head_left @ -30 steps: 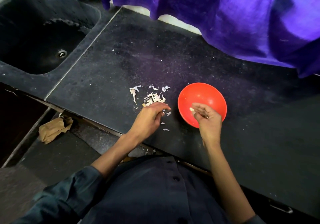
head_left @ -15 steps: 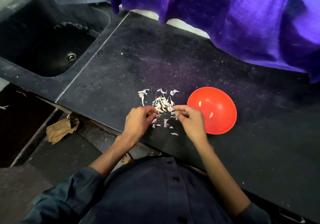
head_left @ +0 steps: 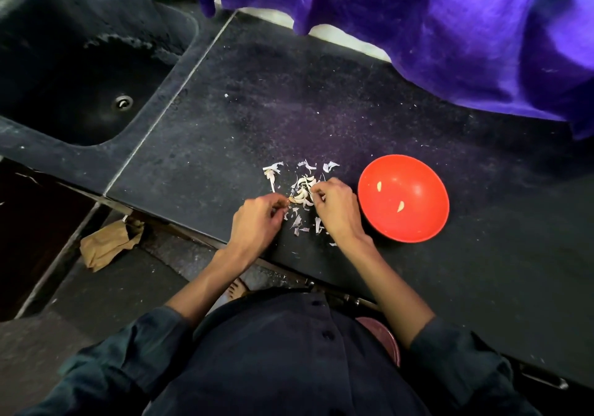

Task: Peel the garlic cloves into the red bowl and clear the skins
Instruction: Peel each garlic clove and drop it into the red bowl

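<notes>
A red bowl point(head_left: 418, 222) sits on the dark counter point(head_left: 225, 132) with two peeled cloves point(head_left: 400, 206) inside. Just left of it lies a small heap of garlic cloves and pale skins point(head_left: 303, 184), with loose skin flakes point(head_left: 297, 222) scattered toward the counter's front edge. My left hand point(head_left: 257, 222) pinches a garlic clove point(head_left: 295, 199) at the heap's near side. My right hand point(head_left: 337, 210), fingers curled, pinches the other end of that clove at the heap, close to the bowl's left rim.
A dark sink point(head_left: 80, 78) is sunk in at the far left. Purple cloth point(head_left: 450, 30) hangs over the counter's back edge. A crumpled brown paper bag point(head_left: 106, 243) lies on the floor below the counter's front edge.
My right hand left the red bowl, where a peeled clove now lies, and came back left to the heap. My left hand stayed at the heap and now pinches a clove.
</notes>
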`<state>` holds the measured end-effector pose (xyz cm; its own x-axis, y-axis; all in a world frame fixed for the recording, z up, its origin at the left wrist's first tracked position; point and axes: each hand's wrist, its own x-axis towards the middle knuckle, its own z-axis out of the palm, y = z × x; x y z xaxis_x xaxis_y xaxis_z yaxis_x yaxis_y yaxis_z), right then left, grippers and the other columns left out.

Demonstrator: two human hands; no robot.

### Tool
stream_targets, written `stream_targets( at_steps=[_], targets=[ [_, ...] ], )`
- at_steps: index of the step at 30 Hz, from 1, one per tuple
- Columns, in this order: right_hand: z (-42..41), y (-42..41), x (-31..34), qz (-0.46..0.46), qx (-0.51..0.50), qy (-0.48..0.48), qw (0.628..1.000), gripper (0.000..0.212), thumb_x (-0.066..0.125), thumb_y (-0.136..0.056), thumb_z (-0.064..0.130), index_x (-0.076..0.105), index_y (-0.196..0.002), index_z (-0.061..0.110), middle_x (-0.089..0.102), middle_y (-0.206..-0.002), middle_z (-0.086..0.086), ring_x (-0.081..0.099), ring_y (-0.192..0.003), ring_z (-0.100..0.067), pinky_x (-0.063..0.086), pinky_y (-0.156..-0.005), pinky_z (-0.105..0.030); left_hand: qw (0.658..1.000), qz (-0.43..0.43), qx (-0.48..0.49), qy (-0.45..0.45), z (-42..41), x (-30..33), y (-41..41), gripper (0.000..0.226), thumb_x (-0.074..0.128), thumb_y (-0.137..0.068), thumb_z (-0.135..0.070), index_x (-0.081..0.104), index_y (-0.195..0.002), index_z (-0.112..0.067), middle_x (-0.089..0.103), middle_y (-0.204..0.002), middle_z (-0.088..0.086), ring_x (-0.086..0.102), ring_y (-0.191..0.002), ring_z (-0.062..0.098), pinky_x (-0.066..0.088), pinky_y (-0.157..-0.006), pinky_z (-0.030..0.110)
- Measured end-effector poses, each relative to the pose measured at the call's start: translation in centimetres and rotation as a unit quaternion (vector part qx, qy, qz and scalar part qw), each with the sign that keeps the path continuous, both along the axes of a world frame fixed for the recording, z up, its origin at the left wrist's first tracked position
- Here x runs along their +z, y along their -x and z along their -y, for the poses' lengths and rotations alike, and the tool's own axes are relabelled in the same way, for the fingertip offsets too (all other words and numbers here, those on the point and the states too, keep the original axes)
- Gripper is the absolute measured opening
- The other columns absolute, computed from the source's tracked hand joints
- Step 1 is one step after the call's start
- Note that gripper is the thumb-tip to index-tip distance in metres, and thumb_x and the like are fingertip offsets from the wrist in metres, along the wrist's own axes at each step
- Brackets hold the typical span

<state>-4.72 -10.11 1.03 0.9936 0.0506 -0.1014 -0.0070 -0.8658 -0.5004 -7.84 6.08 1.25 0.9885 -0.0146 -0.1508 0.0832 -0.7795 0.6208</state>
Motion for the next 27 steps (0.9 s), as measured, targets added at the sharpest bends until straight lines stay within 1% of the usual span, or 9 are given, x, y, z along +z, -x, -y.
stream_targets(
  at_steps=[2,5,9,13,17,19,22,25,27],
  targets=[
    [-0.3,-0.4,0.1,-0.015,-0.007,0.010,1.000,0.015,0.060,-0.092,0.015,0.074,-0.091,0.011,0.063,-0.097,-0.011,0.063,-0.083,-0.028,0.041,-0.070,-0.028,1.000,-0.002,-0.011,0.009,-0.2,-0.1,-0.1,0.015,0.065,-0.090,-0.017,0.071,-0.103,-0.022,0.074,-0.099,-0.004,0.069,-0.091,0.018,0.056,-0.080,0.038],
    [-0.6,-0.5,0.2,-0.049,-0.006,0.020,0.999,0.014,0.061,-0.090,0.015,0.074,-0.090,0.011,0.063,-0.101,-0.012,0.064,-0.088,-0.031,0.046,-0.075,-0.032,1.000,-0.008,-0.016,0.025,-0.4,-0.5,-0.3,0.017,0.065,-0.089,-0.015,0.071,-0.103,-0.022,0.074,-0.100,-0.004,0.070,-0.091,0.019,0.056,-0.081,0.040],
    [-0.8,0.2,-0.3,-0.064,0.011,0.040,0.997,0.015,0.062,-0.090,0.012,0.072,-0.101,0.010,0.062,-0.110,-0.013,0.064,-0.095,-0.032,0.050,-0.086,-0.039,0.999,-0.003,-0.020,0.032,-0.4,-0.7,-0.2,0.019,0.065,-0.089,-0.014,0.071,-0.106,-0.021,0.074,-0.101,-0.003,0.069,-0.092,0.018,0.056,-0.083,0.039],
    [-0.8,0.6,-0.7,-0.046,0.010,0.048,0.998,0.014,0.060,-0.090,0.012,0.072,-0.098,0.010,0.060,-0.108,-0.010,0.064,-0.093,-0.031,0.050,-0.082,-0.037,0.999,-0.006,-0.013,0.050,-0.5,-1.2,-0.2,0.019,0.066,-0.088,-0.012,0.071,-0.105,-0.021,0.074,-0.099,-0.004,0.069,-0.090,0.016,0.056,-0.083,0.037],
    [-0.2,0.7,-0.6,-0.025,-0.001,0.018,1.000,0.011,0.063,-0.089,0.012,0.073,-0.095,0.013,0.062,-0.103,-0.007,0.064,-0.086,-0.026,0.049,-0.078,-0.033,0.993,-0.021,0.001,0.115,-0.6,-1.3,-0.3,0.018,0.068,-0.088,-0.006,0.072,-0.103,-0.014,0.074,-0.096,0.000,0.068,-0.083,0.010,0.056,-0.084,0.030],
    [0.4,0.9,-0.7,-0.008,-0.019,-0.039,0.999,0.009,0.066,-0.087,0.010,0.073,-0.088,0.014,0.068,-0.093,-0.005,0.066,-0.080,-0.023,0.052,-0.076,-0.035,0.983,-0.045,0.020,0.177,-0.3,-0.8,-0.3,0.015,0.068,-0.088,-0.005,0.071,-0.100,-0.013,0.073,-0.092,0.001,0.067,-0.079,0.012,0.058,-0.074,0.026],
    [0.8,1.9,-0.2,-0.054,-0.068,-0.206,0.975,0.015,0.068,-0.086,0.005,0.073,-0.085,0.018,0.072,-0.078,0.001,0.068,-0.065,-0.012,0.057,-0.067,-0.034,0.939,-0.093,0.064,0.324,0.4,0.2,-0.4,0.016,0.068,-0.087,-0.003,0.065,-0.100,-0.013,0.070,-0.088,0.004,0.068,-0.075,0.015,0.059,-0.059,0.028],
    [0.9,3.1,0.5,-0.093,-0.083,-0.339,0.933,0.021,0.067,-0.087,-0.001,0.072,-0.086,0.020,0.069,-0.075,0.005,0.065,-0.057,-0.004,0.054,-0.056,-0.023,0.882,-0.125,0.083,0.447,0.9,0.9,-0.6,0.032,0.070,-0.083,0.002,0.058,-0.112,-0.005,0.069,-0.093,0.012,0.068,-0.077,0.017,0.060,-0.063,0.030],
    [0.9,3.7,0.9,-0.101,-0.082,-0.376,0.918,0.018,0.068,-0.086,0.001,0.073,-0.089,0.018,0.071,-0.078,0.002,0.066,-0.060,-0.005,0.053,-0.056,-0.020,0.865,-0.128,0.084,0.478,1.2,0.9,-0.5,0.035,0.071,-0.081,0.003,0.057,-0.113,-0.003,0.069,-0.091,0.016,0.068,-0.077,0.020,0.060,-0.065,0.031]
  ],
)
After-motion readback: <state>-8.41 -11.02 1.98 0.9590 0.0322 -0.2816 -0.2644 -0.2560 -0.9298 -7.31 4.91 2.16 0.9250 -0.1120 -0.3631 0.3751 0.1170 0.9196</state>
